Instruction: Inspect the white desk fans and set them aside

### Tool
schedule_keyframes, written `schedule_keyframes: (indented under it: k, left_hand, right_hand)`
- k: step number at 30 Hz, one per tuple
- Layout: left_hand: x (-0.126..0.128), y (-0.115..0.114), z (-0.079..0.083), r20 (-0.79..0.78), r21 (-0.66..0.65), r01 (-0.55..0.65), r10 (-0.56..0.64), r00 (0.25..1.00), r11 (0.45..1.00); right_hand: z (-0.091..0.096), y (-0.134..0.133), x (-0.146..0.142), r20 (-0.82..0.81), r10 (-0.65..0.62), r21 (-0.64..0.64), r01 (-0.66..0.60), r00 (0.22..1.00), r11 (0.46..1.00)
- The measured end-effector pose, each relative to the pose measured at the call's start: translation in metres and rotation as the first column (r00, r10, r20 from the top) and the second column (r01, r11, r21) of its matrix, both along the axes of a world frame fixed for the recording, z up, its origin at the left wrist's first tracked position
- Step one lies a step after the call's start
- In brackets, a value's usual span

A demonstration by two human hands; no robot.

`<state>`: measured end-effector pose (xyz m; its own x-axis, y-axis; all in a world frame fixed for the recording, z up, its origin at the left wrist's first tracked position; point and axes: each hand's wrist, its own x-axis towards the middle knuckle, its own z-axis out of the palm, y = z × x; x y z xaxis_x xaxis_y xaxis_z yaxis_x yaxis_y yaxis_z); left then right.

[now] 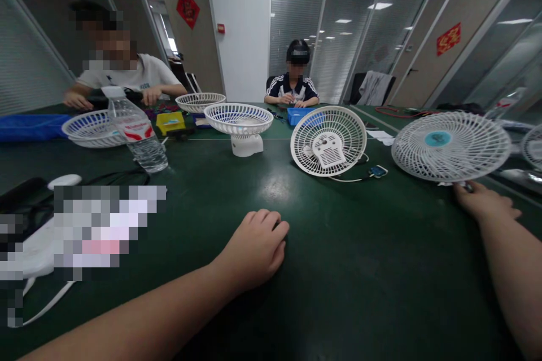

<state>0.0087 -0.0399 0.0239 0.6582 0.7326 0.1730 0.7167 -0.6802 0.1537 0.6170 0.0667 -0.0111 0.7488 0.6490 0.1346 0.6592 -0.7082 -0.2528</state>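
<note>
My left hand (258,248) rests on the green table (339,271), fingers curled closed; whether anything is inside is hidden. At the right, my right hand (486,203) is closed just under the front edge of a white fan head (451,146) with a teal centre badge. A small dark, shiny bit shows at its fingertips, too small to name. I cannot tell whether this hand also touches the fan. Left of it, another white fan cage (307,149) leans with its motor housing (330,152) showing. A wire runs from it to a small blue circuit board (377,171).
A fan on a short base (246,145) stands farther back. At left are a water bottle (144,144), another fan cage (91,136), a yellow box (170,123) and cables. Behind a blue bin (296,115) sits one co-worker (292,84); another (127,76) is at far left.
</note>
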Motion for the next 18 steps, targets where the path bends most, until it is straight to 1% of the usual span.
schedule_keyframes:
  k: [2,5,10,12,15,16,18]
  left_hand:
    - [0.01,0.008,0.001,-0.01,0.027,0.022,-0.022,1.0,0.999]
    - [0.035,0.031,-0.002,0.021,0.05,0.032,-0.033,0.999,0.998]
    - [0.092,0.085,-0.016,0.107,0.054,-0.052,0.046,0.993,0.997]
    - [0.11,0.105,-0.021,0.134,0.048,-0.084,0.077,0.988,0.995]
    - [0.123,0.125,-0.026,0.136,0.009,-0.095,0.093,0.986,0.995]
    - [0.123,0.127,-0.026,0.131,-0.003,-0.088,0.088,0.988,0.996]
    - [0.119,0.125,-0.024,0.117,-0.018,-0.063,0.065,0.991,0.998]
  right_hand:
    - [0.001,-0.001,0.0,-0.062,-0.046,-0.016,0.045,0.997,0.999]
    - [0.002,-0.001,-0.002,-0.101,-0.062,-0.012,0.061,0.993,0.998]
    - [0.001,-0.001,-0.004,-0.125,-0.071,-0.005,0.07,0.99,0.998]
    - [0.001,-0.001,-0.003,-0.12,-0.068,-0.001,0.068,0.99,0.998]
    - [0.0,0.0,-0.001,-0.112,-0.058,0.01,0.059,0.992,0.998]
    - [0.0,0.001,0.0,-0.111,-0.056,0.015,0.058,0.992,0.998]
    - [-0.002,0.002,0.002,-0.108,-0.056,0.03,0.059,0.993,0.998]
